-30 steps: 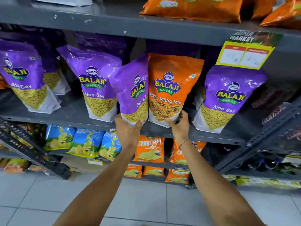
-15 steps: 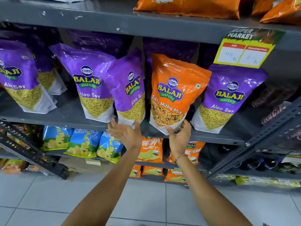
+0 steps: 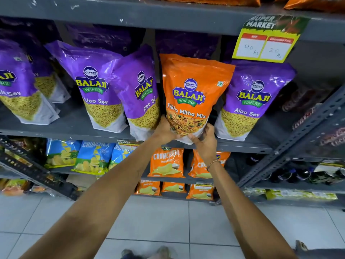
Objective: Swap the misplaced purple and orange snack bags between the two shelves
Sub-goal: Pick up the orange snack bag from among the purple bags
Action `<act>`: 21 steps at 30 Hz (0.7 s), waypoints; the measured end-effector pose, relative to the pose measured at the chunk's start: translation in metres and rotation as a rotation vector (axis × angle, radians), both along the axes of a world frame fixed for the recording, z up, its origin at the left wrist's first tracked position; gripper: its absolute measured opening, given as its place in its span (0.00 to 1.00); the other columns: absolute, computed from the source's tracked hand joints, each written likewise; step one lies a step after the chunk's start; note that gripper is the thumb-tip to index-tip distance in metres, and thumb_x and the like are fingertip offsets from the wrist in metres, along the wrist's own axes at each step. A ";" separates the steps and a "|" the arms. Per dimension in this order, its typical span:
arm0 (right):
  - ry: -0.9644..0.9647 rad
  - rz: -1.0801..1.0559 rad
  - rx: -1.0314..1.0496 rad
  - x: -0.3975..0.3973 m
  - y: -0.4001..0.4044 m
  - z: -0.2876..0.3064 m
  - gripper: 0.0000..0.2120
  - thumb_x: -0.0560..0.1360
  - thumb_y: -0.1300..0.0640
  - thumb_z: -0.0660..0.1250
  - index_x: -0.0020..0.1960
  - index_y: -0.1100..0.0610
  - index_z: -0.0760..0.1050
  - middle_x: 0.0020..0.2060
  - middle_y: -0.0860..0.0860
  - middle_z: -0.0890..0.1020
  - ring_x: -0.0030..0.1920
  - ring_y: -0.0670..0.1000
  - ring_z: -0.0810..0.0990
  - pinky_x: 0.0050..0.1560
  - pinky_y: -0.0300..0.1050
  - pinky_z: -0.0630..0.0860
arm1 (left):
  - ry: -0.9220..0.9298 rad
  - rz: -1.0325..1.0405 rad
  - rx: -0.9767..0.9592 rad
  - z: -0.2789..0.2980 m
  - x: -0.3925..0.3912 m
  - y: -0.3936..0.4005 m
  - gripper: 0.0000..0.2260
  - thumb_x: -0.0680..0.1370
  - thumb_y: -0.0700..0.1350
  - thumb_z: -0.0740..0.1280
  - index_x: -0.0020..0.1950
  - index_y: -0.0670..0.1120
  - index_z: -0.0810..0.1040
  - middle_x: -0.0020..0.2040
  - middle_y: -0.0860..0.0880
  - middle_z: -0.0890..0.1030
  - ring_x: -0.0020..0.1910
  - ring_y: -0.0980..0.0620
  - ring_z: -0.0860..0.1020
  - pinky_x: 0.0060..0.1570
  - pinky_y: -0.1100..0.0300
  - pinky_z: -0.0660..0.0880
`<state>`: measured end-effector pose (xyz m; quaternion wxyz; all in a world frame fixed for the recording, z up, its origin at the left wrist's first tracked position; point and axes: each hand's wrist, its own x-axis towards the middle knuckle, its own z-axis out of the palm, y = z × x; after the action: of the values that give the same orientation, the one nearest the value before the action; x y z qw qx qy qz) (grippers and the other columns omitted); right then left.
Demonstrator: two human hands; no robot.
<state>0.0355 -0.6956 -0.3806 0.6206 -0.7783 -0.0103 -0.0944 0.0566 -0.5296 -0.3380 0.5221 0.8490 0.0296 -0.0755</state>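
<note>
Now both hands, left hand (image 3: 164,130) and right hand (image 3: 205,141), fingers clamped on the orange bag (image 3: 192,94) at frame centre among purple bags (image 3: 93,86), so the swap looks barely begun.

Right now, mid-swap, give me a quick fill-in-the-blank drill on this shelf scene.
1. Both hands hold the bottom of the ____ Tikha Mitha Mix bag.
2. The bags on either side of it are labelled Aloo ____.
3. The price tag hangs from the shelf edge ____ the purple bags.
4. The right hand wears a ____ at its wrist; the left hand does not.

Missing words: orange; Sev; above; bracelet
</note>
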 end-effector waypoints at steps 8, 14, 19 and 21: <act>0.063 0.031 -0.021 0.002 -0.015 0.003 0.28 0.68 0.64 0.73 0.66 0.57 0.69 0.57 0.50 0.80 0.59 0.49 0.78 0.64 0.53 0.75 | -0.084 0.013 0.031 -0.001 -0.015 0.003 0.35 0.66 0.41 0.77 0.69 0.42 0.65 0.67 0.43 0.75 0.66 0.46 0.72 0.56 0.61 0.66; 0.037 -0.004 -0.032 -0.032 -0.025 0.006 0.29 0.66 0.57 0.76 0.64 0.57 0.71 0.57 0.53 0.82 0.59 0.51 0.80 0.59 0.58 0.78 | -0.139 -0.010 0.079 0.000 -0.044 -0.001 0.35 0.63 0.44 0.79 0.65 0.40 0.67 0.63 0.41 0.78 0.63 0.43 0.75 0.53 0.60 0.70; -0.002 0.005 0.006 -0.071 -0.024 0.019 0.29 0.66 0.59 0.77 0.64 0.55 0.72 0.57 0.54 0.82 0.58 0.51 0.81 0.56 0.57 0.79 | -0.214 -0.064 0.123 0.014 -0.080 0.004 0.35 0.63 0.47 0.80 0.63 0.38 0.69 0.60 0.40 0.79 0.60 0.43 0.77 0.53 0.54 0.74; -0.017 0.009 0.018 -0.086 -0.019 0.029 0.28 0.66 0.61 0.76 0.64 0.55 0.73 0.56 0.54 0.83 0.57 0.51 0.81 0.56 0.55 0.80 | -0.237 -0.085 0.139 0.024 -0.093 0.012 0.34 0.64 0.47 0.79 0.64 0.38 0.69 0.60 0.41 0.79 0.59 0.44 0.77 0.51 0.57 0.73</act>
<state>-0.0509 -0.7150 -0.3515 0.6281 -0.7717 -0.0185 -0.0984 -0.0364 -0.5174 -0.3139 0.4581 0.8867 -0.0630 0.0056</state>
